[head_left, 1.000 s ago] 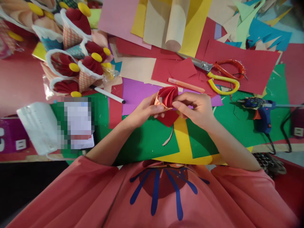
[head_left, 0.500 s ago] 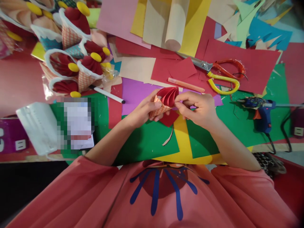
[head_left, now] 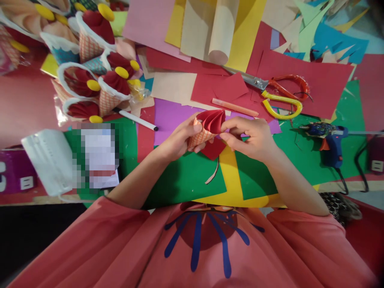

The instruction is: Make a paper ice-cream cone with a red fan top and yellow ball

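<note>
My left hand (head_left: 183, 138) is wrapped round a small orange-and-white checked paper cone (head_left: 199, 138), its thumb on the outside near the rim. Pleated red paper (head_left: 211, 121) fills the cone's mouth, which faces up and to the right. At the right side of that mouth, my right hand (head_left: 250, 138) has thumb and index finger at the rim, in what looks like a loose pinch. Its other fingers are curled. Below the cone, a dark red paper piece (head_left: 214, 149) and a thin curved strip (head_left: 213, 175) lie on the green sheet (head_left: 186, 176).
Finished-looking paper cones (head_left: 111, 94) with white rims and yellow dots cluster at left. Large scissors (head_left: 282, 96) and a glue gun (head_left: 331, 140) lie at right. A marker (head_left: 136, 120), a phone (head_left: 100, 160) and a white box-shaped device (head_left: 49, 162) are at left; a paper roll (head_left: 223, 32) lies behind.
The left thumb has shifted slightly up toward the cone's rim, baring more of the checked side. The right thumb has dropped a little from the index finger.
</note>
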Demonstrator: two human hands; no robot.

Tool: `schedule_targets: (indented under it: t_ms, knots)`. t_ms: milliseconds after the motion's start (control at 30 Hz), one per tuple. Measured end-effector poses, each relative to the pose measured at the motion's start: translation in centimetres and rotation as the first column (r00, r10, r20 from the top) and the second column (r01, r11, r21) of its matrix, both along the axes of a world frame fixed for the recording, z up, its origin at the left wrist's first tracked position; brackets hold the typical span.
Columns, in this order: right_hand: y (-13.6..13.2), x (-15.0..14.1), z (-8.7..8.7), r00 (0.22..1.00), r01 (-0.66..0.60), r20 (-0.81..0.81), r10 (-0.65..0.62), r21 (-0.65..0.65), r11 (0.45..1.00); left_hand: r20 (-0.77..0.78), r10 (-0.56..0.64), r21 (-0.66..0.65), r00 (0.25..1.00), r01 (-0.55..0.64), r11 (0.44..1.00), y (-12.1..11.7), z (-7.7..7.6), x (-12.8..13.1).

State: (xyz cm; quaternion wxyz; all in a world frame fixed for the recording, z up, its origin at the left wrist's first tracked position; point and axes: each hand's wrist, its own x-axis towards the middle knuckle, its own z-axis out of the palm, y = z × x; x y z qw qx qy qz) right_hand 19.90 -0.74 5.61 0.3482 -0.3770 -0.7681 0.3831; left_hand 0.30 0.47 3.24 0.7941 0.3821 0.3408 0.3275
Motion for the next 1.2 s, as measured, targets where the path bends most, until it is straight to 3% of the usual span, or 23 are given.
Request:
schedule_targets:
  t_ms: [267,433,500,600,733,867,1100,1200]
  knots:
    - [0.2,0.5,-0.2,0.992,-0.017,0.128,0.009,0.062,0.998,-0.007,-0.06,0.045,0.998,0.061,0.997,0.0,-0.3,-0.2]
    - [0.0,0.0,-0.6,0.983,0.161,0.07,-0.172,0.139,0.977,-0.029,0.051,0.146,0.998,-0.046,0.988,-0.1,-0.9,-0.3]
    - [-0.2,-0.2,-0.7,0.972,0.22,0.041,-0.231,0.183,0.958,-0.098,0.119,0.243,0.988,-0.092,0.966,-0.3,-1.3,-0.3]
    - [-0.5,-0.5,-0.7,0.971,0.212,0.063,-0.232,0.232,0.95,-0.21,0.21,0.437,0.955,-0.101,0.894,-0.4,-2.1,-0.2]
    - [-0.7,-0.8,-0.9,0.968,0.209,0.111,-0.227,0.15,0.966,-0.28,0.252,0.63,0.926,-0.02,0.776,-0.3,-3.2,-0.1]
    - [-0.8,-1.3,-1.2,0.968,0.223,0.086,-0.235,0.128,0.966,-0.339,0.258,0.708,0.905,0.065,0.703,-0.5,-3.9,-0.2]
    - [-1.1,-1.8,-1.5,0.975,0.215,0.042,-0.219,0.085,0.973,-0.39,0.272,0.739,0.88,0.122,0.663,-0.6,-3.8,-0.4]
    - [-1.2,-1.7,-1.4,0.975,0.221,-0.014,-0.221,0.089,0.971,-0.352,0.259,0.719,0.899,0.083,0.69,-0.6,-3.5,-0.3]
